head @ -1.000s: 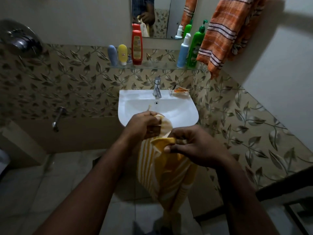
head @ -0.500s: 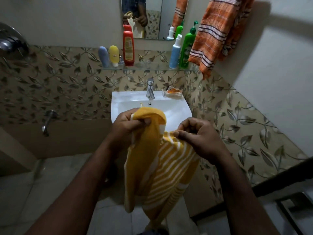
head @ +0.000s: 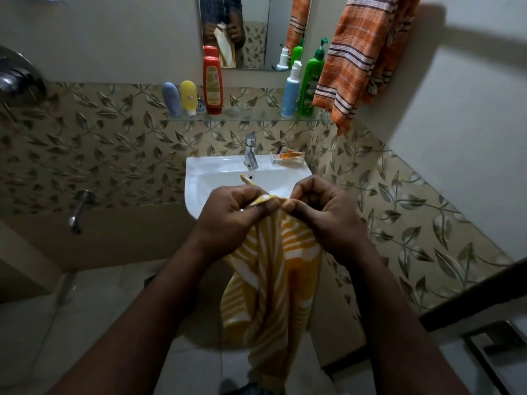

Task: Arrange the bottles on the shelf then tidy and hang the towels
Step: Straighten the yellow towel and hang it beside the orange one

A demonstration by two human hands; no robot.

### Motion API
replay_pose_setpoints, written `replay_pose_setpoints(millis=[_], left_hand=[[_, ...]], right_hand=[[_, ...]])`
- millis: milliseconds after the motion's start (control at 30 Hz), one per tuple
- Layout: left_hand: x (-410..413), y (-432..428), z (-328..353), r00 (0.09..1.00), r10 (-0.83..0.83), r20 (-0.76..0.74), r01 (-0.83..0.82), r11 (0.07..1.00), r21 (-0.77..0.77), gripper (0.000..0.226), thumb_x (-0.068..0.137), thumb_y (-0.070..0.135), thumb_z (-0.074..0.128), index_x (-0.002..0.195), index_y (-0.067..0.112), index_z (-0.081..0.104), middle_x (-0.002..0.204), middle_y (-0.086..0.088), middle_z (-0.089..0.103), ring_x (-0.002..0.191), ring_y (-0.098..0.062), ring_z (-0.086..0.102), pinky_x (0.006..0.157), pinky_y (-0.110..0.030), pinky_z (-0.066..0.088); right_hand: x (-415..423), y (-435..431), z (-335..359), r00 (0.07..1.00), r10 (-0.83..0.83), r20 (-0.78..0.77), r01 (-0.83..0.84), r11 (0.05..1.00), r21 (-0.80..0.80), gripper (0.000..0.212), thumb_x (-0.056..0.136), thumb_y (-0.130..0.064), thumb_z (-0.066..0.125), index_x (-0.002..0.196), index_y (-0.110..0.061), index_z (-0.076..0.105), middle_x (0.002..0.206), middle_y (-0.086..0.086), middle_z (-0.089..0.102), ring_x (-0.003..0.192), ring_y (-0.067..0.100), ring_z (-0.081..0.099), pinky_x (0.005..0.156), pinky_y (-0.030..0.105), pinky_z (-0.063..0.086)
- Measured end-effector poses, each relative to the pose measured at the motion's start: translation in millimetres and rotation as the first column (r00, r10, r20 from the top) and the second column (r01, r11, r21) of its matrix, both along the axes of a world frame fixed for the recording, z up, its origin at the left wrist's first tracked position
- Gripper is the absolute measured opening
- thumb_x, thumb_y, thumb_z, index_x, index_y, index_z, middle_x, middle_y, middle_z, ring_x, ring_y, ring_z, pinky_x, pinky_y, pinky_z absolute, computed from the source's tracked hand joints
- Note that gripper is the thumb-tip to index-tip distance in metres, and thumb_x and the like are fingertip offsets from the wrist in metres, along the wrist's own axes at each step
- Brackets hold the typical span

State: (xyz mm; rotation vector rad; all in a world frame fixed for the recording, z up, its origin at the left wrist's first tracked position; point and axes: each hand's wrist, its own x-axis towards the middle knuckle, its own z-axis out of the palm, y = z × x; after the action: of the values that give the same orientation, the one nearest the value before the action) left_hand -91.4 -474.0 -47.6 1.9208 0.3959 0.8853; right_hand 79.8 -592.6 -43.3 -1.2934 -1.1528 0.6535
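A yellow towel with white stripes [head: 273, 277] hangs down in front of the white sink [head: 211, 172]. My left hand [head: 233, 215] and my right hand [head: 322, 212] pinch its top edge close together. On the glass shelf [head: 251, 114] stand a blue-grey tube [head: 171, 99], a yellow tube [head: 188, 97], a red bottle [head: 212, 81], a blue spray bottle [head: 291, 91] and a green pump bottle [head: 310, 81]. An orange striped towel [head: 359, 52] hangs at the upper right wall.
A tap [head: 251, 152] stands on the sink, with a small orange packet [head: 289, 157] beside it. A mirror [head: 256, 27] is above the shelf. A wall spout [head: 78, 209] sticks out at the left. The tiled floor lies below.
My hands have drawn together at the towel's top edge. The towel, bunched wide before, now hangs narrower and longer below them.
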Motion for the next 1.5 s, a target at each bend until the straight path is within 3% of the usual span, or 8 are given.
replay_pose_setpoints(millis=[200,400,533,767,1033,1233,1400,1500], left_hand=[[-13.5,10.9,9.9,0.966,0.199,0.167,-0.146,0.947,-0.286,0.050,0.091,0.029,0.066,0.076,-0.016,0.053,0.069,-0.009,0.044,0.060,-0.014,0.043,0.054,-0.028,0.037],[-37.9,29.5,9.7,0.951,0.204,-0.231,-0.106,0.921,0.376,0.066,0.077,0.073,0.069,0.121,0.024,0.077,0.116,0.011,0.075,0.105,-0.001,0.068,0.089,-0.019,0.051],[-15.3,7.1,-0.2,0.954,0.023,-0.299,0.076,0.945,0.317,0.053,0.074,0.060,0.081,0.112,0.022,0.081,0.105,0.009,0.079,0.095,-0.003,0.072,0.082,-0.030,0.058],[-17.6,5.8,-9.1,0.988,0.150,0.024,-0.152,0.987,0.049,0.037,0.088,0.047,0.069,0.066,0.019,0.066,0.061,0.009,0.054,0.057,-0.012,0.049,0.056,-0.033,0.037],[-32.7,11.7,-5.2,0.943,0.055,-0.328,0.014,0.979,0.203,0.064,0.073,0.067,0.080,0.122,0.026,0.076,0.114,0.014,0.074,0.103,0.004,0.068,0.082,-0.014,0.053],[-9.4,-10.4,-10.0,0.990,0.014,-0.137,0.027,0.956,0.294,0.025,0.086,0.048,0.070,0.072,0.027,0.070,0.057,0.014,0.056,0.054,-0.003,0.053,0.052,-0.024,0.040],[-31.3,9.6,-1.2,0.964,0.264,0.026,-0.262,0.963,-0.058,0.051,0.084,0.055,0.069,0.080,0.005,0.074,0.069,-0.018,0.064,0.061,-0.020,0.056,0.056,-0.044,0.049],[-45.1,21.6,-0.7,0.941,0.278,-0.192,-0.268,0.960,0.080,0.057,0.075,0.068,0.069,0.095,0.016,0.080,0.086,-0.006,0.076,0.079,-0.016,0.071,0.069,-0.043,0.060]], right_hand=[[-4.7,-6.1,-43.9,0.998,-0.015,-0.054,0.004,0.980,-0.200,0.048,0.092,-0.045,0.072,0.081,0.001,0.065,0.073,0.007,0.061,0.066,0.016,0.056,0.059,0.029,0.045],[-0.4,-11.6,-29.8,0.999,-0.010,0.048,0.015,0.993,-0.114,0.013,0.098,-0.020,0.071,0.087,-0.020,0.077,0.084,-0.007,0.074,0.081,0.008,0.068,0.072,0.024,0.053],[-11.5,-2.4,-9.2,0.959,0.032,0.280,-0.025,0.999,-0.026,0.006,0.095,-0.019,0.076,0.090,-0.021,0.079,0.088,-0.006,0.077,0.084,0.012,0.073,0.074,0.027,0.055],[-4.8,-7.8,-35.9,0.997,-0.038,0.071,0.046,0.993,-0.111,0.024,0.090,-0.043,0.076,0.073,-0.026,0.071,0.070,-0.005,0.062,0.067,0.011,0.056,0.058,0.030,0.044],[-9.7,-16.8,-25.5,0.998,-0.019,0.061,0.023,0.998,-0.062,0.016,0.093,-0.028,0.078,0.081,-0.019,0.073,0.076,-0.002,0.069,0.071,0.016,0.063,0.063,0.029,0.051],[-18.3,-7.7,-15.2,0.993,-0.033,0.109,0.031,0.999,0.023,0.023,0.090,-0.036,0.075,0.079,-0.017,0.070,0.073,0.011,0.066,0.065,0.027,0.058,0.059,0.038,0.047],[-5.4,-24.2,-49.7,0.996,-0.049,0.067,0.058,0.989,-0.134,0.040,0.092,-0.039,0.068,0.073,-0.004,0.061,0.068,-0.005,0.052,0.065,0.009,0.049,0.060,0.027,0.038],[1.6,-31.9,-46.9,0.995,-0.097,-0.034,0.093,0.988,-0.123,0.029,0.092,-0.036,0.066,0.075,-0.013,0.067,0.070,-0.011,0.058,0.069,0.005,0.054,0.064,0.022,0.044]])
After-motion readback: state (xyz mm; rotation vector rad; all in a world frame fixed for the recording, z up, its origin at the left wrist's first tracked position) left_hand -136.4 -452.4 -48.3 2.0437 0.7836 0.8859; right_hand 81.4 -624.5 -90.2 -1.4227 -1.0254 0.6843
